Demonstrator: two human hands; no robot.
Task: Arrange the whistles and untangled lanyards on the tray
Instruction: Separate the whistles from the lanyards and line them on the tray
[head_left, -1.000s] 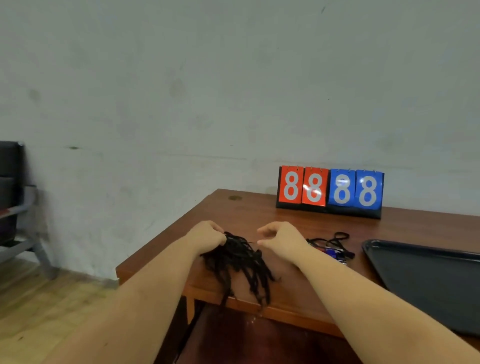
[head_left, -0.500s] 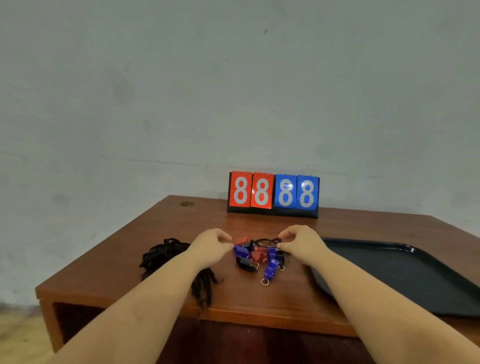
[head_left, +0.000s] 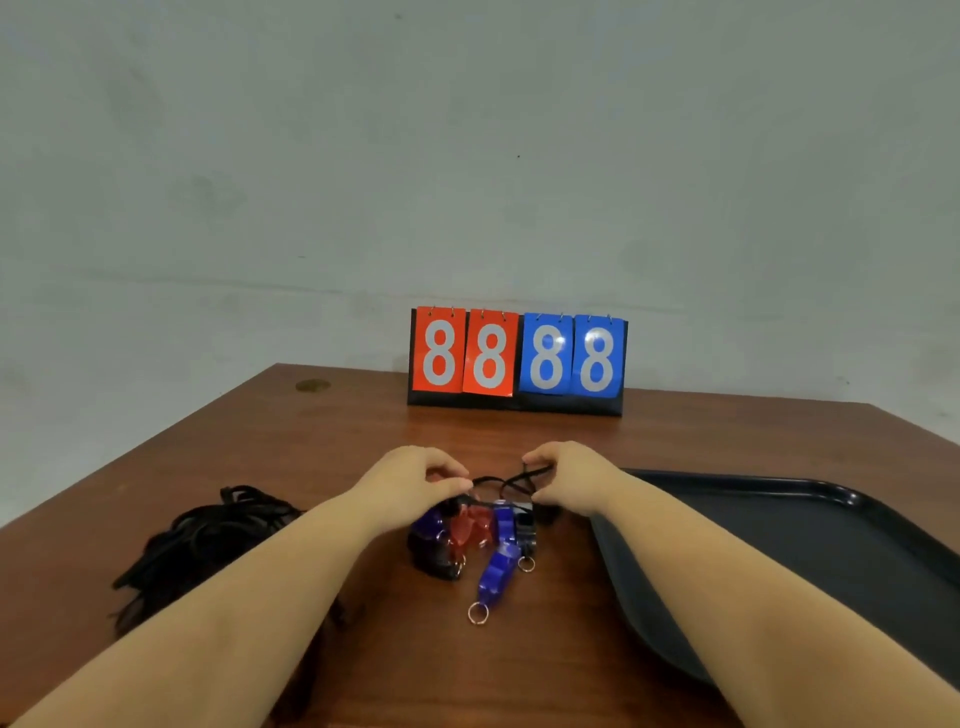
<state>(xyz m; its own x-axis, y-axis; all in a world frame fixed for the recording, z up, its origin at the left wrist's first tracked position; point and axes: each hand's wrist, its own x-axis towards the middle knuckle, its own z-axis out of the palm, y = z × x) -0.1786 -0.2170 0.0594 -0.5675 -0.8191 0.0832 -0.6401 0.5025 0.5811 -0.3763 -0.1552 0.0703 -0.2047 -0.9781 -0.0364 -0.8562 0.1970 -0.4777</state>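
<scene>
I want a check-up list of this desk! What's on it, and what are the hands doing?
Surface: brown wooden table.
Job's things: pile of whistles, blue, red and black, beside the black tray; nothing seen on the tray; tangled lanyards heaped at left.
Clutter: scoreboard showing 8888.
Hands: left hand and right hand each pinch a black cord above the whistles.
Cables: nothing seen.
Surroundings: plain grey wall.

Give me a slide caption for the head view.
Both hands pinch a black cord above whistles, tray beside.
</scene>
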